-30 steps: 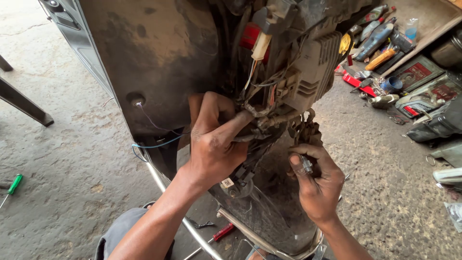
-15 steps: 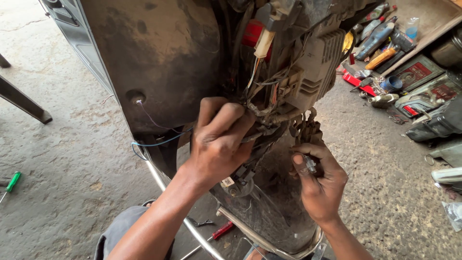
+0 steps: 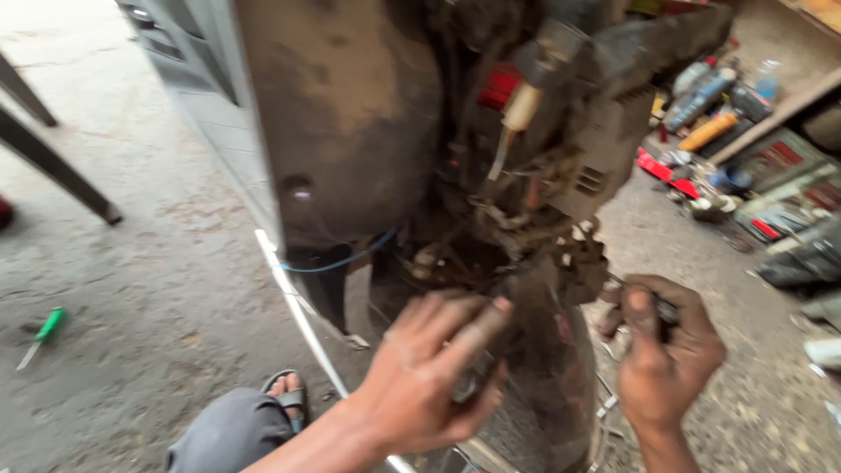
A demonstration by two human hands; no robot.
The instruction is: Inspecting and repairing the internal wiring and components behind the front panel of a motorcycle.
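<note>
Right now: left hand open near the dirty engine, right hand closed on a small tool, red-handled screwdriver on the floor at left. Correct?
Not quite. In the head view the screwdriver on the floor at left has a green handle, not red. The rest holds: left hand open near the engine, right hand closed on a small tool.

Motion blur smears the left hand and the wiring tangle; what the right hand grips is hidden in its fist, and the dark vehicle panel runs off the top edge

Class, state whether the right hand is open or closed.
Closed: the right hand has its fingers curled into a fist around a small dark tool.
</note>
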